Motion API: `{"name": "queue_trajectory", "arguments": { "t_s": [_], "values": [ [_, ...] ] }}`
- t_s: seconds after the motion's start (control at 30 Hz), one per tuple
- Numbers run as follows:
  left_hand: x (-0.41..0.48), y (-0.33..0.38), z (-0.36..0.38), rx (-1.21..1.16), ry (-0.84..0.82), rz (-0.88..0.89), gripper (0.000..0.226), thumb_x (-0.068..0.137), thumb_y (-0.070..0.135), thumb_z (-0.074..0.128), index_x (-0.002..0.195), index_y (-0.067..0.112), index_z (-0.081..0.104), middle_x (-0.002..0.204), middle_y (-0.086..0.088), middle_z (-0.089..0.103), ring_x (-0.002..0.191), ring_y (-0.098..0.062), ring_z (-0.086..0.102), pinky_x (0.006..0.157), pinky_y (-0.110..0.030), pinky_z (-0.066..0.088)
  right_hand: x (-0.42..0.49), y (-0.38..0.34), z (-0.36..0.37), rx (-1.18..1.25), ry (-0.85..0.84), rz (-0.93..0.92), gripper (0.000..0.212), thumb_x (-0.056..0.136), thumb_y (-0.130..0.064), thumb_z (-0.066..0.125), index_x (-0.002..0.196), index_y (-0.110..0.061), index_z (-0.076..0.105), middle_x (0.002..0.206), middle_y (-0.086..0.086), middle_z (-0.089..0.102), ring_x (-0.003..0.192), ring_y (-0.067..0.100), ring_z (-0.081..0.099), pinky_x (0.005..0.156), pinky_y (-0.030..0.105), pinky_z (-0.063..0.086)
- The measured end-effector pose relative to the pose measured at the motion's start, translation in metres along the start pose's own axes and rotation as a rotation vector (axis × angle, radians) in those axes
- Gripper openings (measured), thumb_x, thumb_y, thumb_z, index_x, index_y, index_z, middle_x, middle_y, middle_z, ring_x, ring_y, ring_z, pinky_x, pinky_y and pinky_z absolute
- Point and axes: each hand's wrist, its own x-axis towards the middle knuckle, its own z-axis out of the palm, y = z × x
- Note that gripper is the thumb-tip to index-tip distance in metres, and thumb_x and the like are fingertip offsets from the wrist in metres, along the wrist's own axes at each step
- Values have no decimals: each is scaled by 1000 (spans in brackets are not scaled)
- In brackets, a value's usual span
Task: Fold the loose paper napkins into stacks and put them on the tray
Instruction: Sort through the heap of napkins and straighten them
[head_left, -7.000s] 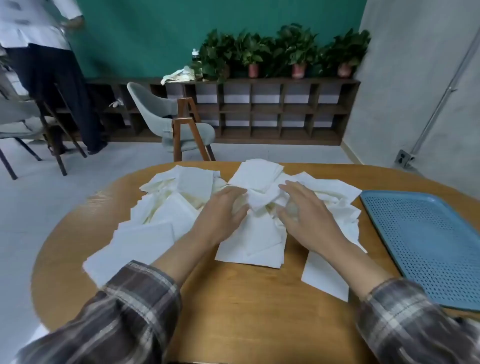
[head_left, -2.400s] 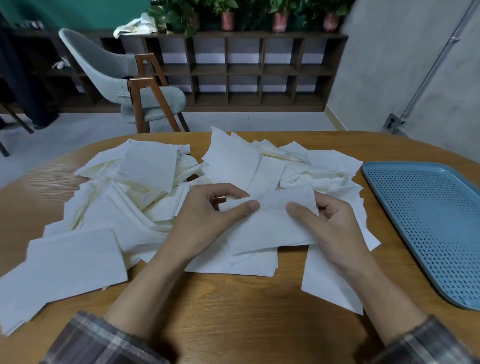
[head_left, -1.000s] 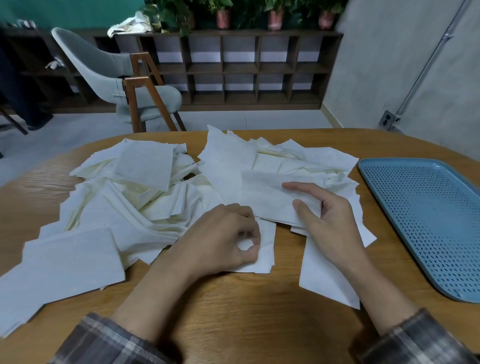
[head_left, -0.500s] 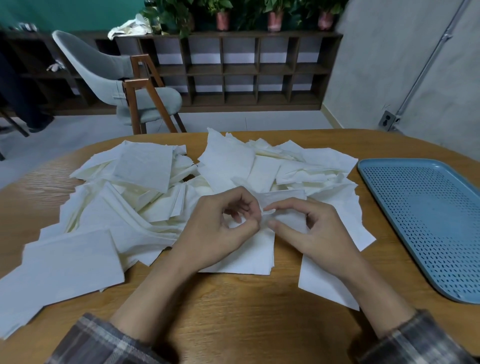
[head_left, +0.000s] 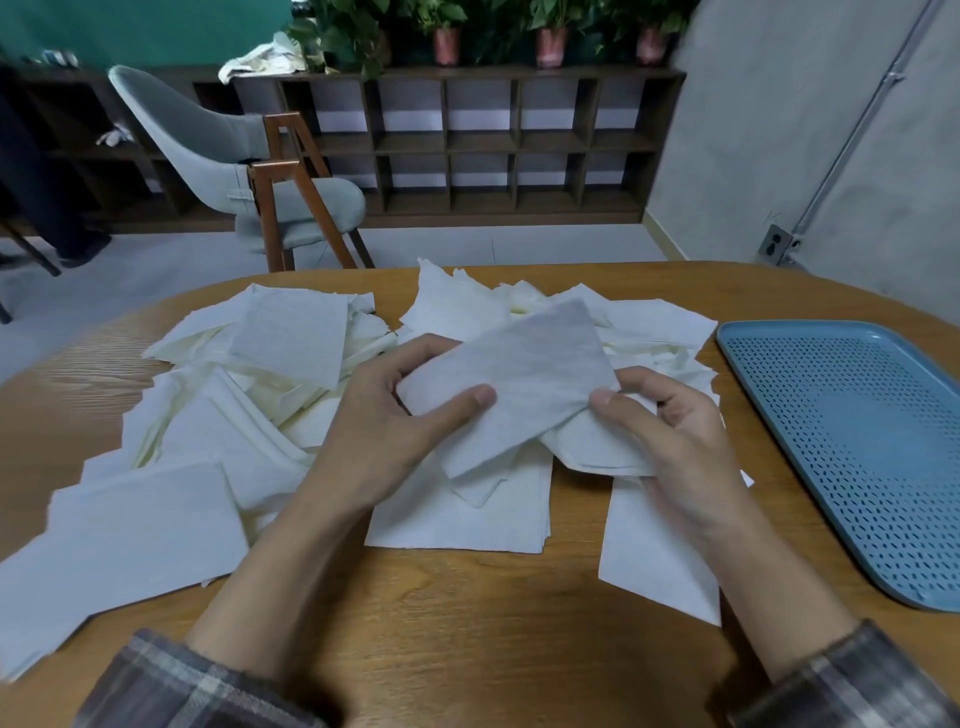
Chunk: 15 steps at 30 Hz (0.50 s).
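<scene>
Both our left hand (head_left: 384, 431) and right hand (head_left: 670, 441) pinch one napkin (head_left: 514, 384) above the pile (head_left: 260, 395), beside the bare tray (head_left: 852, 426); uneven pulling could tear it or skew the fold

Legible text: none.
No lettering, label, brand, number or sign can be read on the napkins (head_left: 291, 338), the tray (head_left: 852, 415), the table (head_left: 467, 639) or the shelf unit (head_left: 509, 140); the plant pots (head_left: 447, 48) on top are too small and blurred to tell.
</scene>
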Motion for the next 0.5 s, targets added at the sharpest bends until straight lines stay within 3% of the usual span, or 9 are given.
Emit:
{"name": "queue_trajectory", "arguments": {
  "t_s": [0.1, 0.27, 0.4, 0.5],
  "values": [
    [1, 1, -4, -64, -34, -54, 23, 85, 19, 85, 107, 19, 77, 101, 6, 77, 90, -12, 75, 70, -22, 58, -1, 0, 1, 5, -57, 25, 19, 84, -21, 74, 101, -14, 81, 114, 9, 79, 109, 28, 74, 93, 32, 56],
    [0, 2, -2, -29, -134, -70, 24, 84, 10, 84, 107, 15, 76, 77, 18, 73, 68, 1, 69, 59, -8, 48, -4, -2, 4, -7, -125, 62, 32, 90, -20, 70, 120, -10, 76, 121, 8, 78, 115, 27, 73, 100, 36, 58],
    [1, 0, -2, 36, -102, -52, 16, 87, 19, 85, 102, 21, 79, 94, 9, 78, 86, -10, 75, 69, -21, 56, -6, -1, 8, -99, -107, 29, 27, 96, -15, 70, 122, -12, 76, 120, 2, 79, 114, 21, 74, 98, 30, 59],
    [3, -6, -3, 80, -63, -83, 6, 90, 25, 83, 93, 21, 81, 85, 5, 76, 77, -16, 71, 65, -28, 53, -5, 0, 8, -149, -44, 9, 24, 98, -14, 70, 120, -15, 77, 116, -3, 80, 112, 16, 74, 95, 25, 58]
  ]
}}
